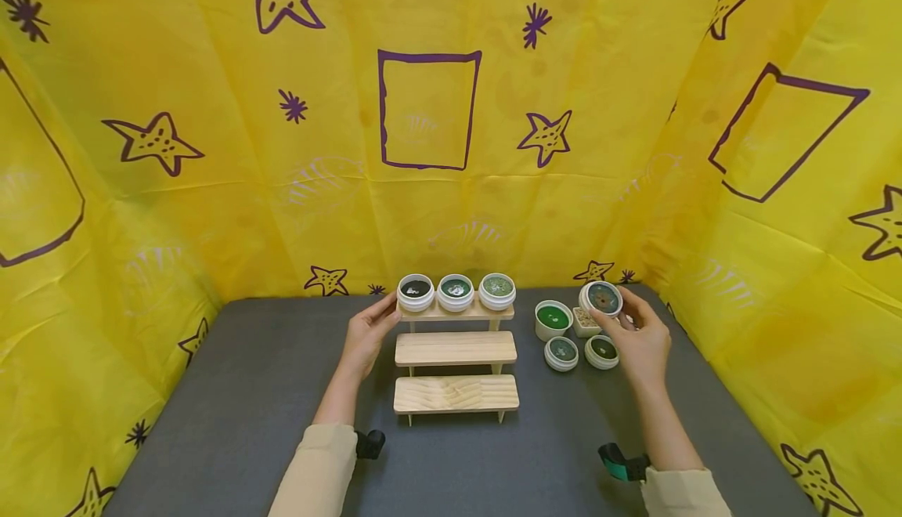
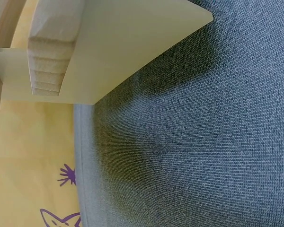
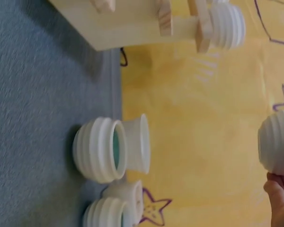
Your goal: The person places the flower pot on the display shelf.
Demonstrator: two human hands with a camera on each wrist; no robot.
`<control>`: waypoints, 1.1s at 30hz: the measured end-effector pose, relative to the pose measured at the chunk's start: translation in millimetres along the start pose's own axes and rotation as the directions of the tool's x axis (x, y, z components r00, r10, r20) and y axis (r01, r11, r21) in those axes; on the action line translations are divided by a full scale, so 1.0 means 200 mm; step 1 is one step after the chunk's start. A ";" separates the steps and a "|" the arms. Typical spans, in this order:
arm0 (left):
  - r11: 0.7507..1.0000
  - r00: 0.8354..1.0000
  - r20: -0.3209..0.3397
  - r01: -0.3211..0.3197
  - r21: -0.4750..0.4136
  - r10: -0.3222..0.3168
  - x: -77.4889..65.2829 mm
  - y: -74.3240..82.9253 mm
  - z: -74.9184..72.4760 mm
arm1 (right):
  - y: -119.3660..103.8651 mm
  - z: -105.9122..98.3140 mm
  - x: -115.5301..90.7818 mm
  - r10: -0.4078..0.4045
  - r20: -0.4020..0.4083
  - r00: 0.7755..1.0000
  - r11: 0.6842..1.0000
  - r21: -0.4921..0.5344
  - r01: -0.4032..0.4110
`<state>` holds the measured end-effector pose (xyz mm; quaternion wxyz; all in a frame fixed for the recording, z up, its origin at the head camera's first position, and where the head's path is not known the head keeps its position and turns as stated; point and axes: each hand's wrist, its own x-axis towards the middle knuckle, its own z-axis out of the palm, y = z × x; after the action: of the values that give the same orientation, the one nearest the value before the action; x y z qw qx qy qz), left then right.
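Yellow fabric walls [image 1: 437, 211] are brightly and evenly lit in the head view, with white glare caught on a glossy green-filled cup [image 1: 456, 288]. Soft shadows are thrown across the grey tabletop [image 2: 217, 142] in both wrist views; the backdrop is rendered slightly blurred there.

No text, label, brand or number can be read, though the right wrist view seems slightly blurred.
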<state>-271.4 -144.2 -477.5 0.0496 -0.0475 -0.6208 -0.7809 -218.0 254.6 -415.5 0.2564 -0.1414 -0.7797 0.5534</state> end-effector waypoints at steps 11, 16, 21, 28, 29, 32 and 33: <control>1.000 1.000 -0.001 -0.013 -0.012 0.013 0.00 0.00 0.00 | -0.13 0.06 -0.09 -0.089 0.162 0.983 0.996 0.042 0.083; 1.000 1.000 0.002 -0.012 -0.025 0.012 0.00 -0.01 0.00 | -0.17 0.11 -0.12 -0.130 0.239 0.962 0.991 0.073 0.116; 1.000 1.000 0.002 -0.007 -0.017 0.007 0.01 -0.01 0.00 | -0.18 0.16 -0.16 -0.182 0.290 0.940 0.981 0.124 0.151; 1.000 1.000 -0.009 -0.001 -0.018 0.001 0.00 -0.01 0.00 | -0.19 0.23 -0.23 -0.229 0.330 0.916 0.967 0.187 0.174; 1.000 1.000 -0.011 0.000 -0.018 0.000 0.00 -0.01 0.00 | -0.18 0.25 -0.24 -0.235 0.336 0.912 0.964 0.198 0.176; 1.000 1.000 -0.012 0.000 -0.020 0.000 0.00 -0.01 0.00 | -0.18 0.29 -0.27 -0.245 0.359 0.901 0.961 0.211 0.177; 1.000 1.000 -0.011 -0.002 -0.021 0.002 0.00 -0.01 0.00 | -0.17 0.30 -0.28 -0.248 0.370 0.895 0.961 0.214 0.178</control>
<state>-272.4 -143.0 -478.3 0.0532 -0.0442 -0.6121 -0.7878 -203.7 167.2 -411.7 0.1653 0.0821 -0.7744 0.6051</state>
